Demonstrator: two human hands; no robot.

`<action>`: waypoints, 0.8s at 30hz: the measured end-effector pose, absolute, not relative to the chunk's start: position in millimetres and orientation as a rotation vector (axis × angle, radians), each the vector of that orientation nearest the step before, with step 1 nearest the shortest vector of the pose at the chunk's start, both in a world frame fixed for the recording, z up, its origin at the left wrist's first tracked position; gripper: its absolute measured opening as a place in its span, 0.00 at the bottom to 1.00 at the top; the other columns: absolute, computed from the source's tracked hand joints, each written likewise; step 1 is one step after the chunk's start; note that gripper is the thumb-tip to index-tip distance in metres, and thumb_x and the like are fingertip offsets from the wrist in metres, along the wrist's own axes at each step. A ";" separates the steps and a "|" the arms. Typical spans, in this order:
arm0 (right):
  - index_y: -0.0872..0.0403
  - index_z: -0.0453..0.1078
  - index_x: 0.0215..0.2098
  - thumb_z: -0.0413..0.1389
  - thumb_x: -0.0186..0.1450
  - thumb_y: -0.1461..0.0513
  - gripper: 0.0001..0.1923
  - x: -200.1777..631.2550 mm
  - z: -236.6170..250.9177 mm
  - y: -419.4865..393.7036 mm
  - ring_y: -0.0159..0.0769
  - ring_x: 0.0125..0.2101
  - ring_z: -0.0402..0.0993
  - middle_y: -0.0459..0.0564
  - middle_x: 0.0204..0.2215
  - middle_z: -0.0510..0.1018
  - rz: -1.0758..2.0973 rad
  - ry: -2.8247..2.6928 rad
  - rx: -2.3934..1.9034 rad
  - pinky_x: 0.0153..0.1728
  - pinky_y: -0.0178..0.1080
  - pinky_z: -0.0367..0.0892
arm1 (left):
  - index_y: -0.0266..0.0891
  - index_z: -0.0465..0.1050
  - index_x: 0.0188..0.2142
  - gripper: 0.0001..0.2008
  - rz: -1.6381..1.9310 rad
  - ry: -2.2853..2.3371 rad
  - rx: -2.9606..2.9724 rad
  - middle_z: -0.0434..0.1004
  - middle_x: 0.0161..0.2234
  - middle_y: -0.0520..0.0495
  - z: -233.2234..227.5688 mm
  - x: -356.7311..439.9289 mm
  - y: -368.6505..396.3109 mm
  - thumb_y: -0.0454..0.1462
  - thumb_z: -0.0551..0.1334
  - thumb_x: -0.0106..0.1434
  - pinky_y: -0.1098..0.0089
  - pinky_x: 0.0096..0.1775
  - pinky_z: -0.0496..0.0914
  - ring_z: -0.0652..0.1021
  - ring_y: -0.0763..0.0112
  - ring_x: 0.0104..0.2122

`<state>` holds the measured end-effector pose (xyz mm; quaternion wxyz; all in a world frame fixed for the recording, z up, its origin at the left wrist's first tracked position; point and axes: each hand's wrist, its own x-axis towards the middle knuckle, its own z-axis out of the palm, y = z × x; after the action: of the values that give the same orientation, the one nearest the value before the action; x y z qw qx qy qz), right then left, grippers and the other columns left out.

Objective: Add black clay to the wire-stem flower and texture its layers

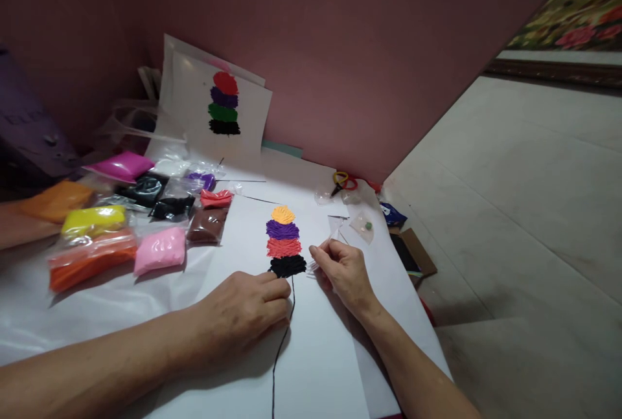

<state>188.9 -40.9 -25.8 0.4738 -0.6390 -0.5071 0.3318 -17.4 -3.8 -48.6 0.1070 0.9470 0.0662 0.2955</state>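
Black clay patch (287, 266) is the bottom blob of a four-colour stack on your white sheet (321, 354): orange patch (282, 214) on top, then purple patch (282, 230), red patch (284, 247), then the black one, all rough and smeared flat. A thin black line (282, 348) runs from under it toward you.

Containers next: clear plastic bags of clay sit in a bunch to the left, including a yellow bag (94, 220), a pink bag (160, 250), an orange bag (91, 259), a magenta bag (121, 166) and a brown bag (207, 225), each holding one lump of its colour.

Your left hand (245, 312) lies on the sheet with fingers curled together, fingertips pressing just below the black patch where the line starts. Your right hand (343, 268) sits just right of the patch, fingers pinched on a small clear tool (324, 249) whose tip nearly touches the patch's edge.

Propped against the pink wall (364, 50) behind is a finished sheet (216, 108) with a similar stack.
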 end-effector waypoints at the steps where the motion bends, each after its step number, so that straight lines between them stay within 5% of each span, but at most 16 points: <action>1: 0.53 0.63 0.18 0.60 0.61 0.55 0.19 189.1 -25.7 -40.7 0.26 0.11 0.58 0.38 0.10 0.63 0.805 -1.239 -1.567 0.13 0.31 0.51 | 0.39 0.65 0.28 0.15 0.869 0.194 2.787 0.69 0.28 0.51 -48.4 -17.3 -3.9 0.29 0.50 0.70 0.67 0.22 0.55 0.65 0.70 0.25; 24: 0.53 0.64 0.19 0.60 0.62 0.53 0.19 189.3 -28.4 -40.2 0.26 0.11 0.58 0.39 0.12 0.64 0.795 -1.261 -1.518 0.13 0.32 0.52 | 0.39 0.66 0.28 0.12 0.830 0.189 2.801 0.70 0.28 0.50 -46.8 -17.9 -4.3 0.28 0.53 0.67 0.69 0.24 0.61 0.67 0.70 0.25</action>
<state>189.3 -40.2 -28.4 0.4856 -0.6237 -0.5182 0.3266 -17.9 -4.3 -46.8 0.1069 0.9513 0.0643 0.2820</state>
